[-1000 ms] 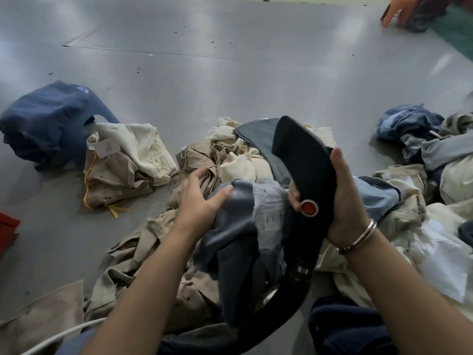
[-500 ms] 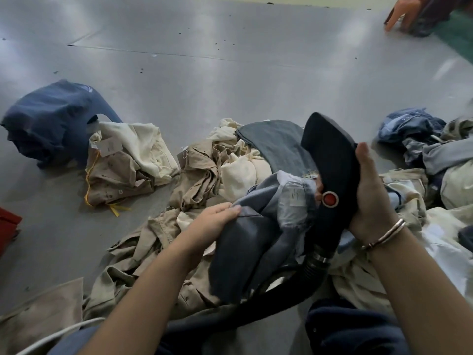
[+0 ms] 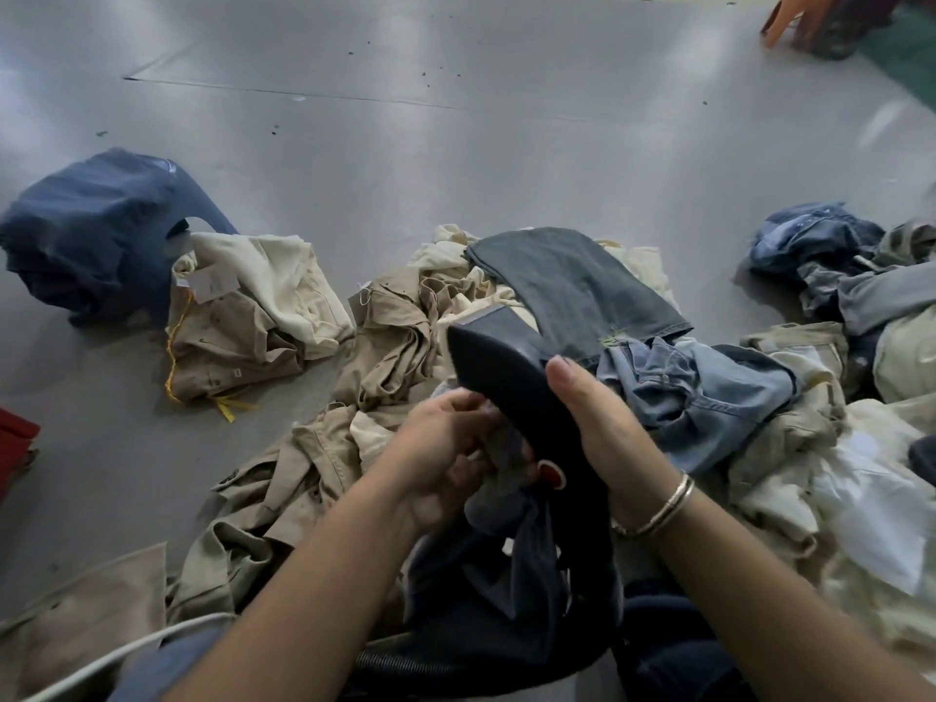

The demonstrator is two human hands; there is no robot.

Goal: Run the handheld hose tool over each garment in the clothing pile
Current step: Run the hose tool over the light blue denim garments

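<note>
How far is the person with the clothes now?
Possibly done, though the picture cannot confirm it: the navy garment and beige shirt lying apart on the floor. In hand: the right hand grips the hose tool, and the left hand holds a grey-blue garment. Left: the big pile.

Glossy grey floor (image 3: 456, 159) with a thin seam, dark specks, soft glare.

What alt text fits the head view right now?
A person's right hand grips a black handheld hose tool while the left hand holds a grey-blue garment against it, above a pile of beige clothing on a grey floor.
</note>
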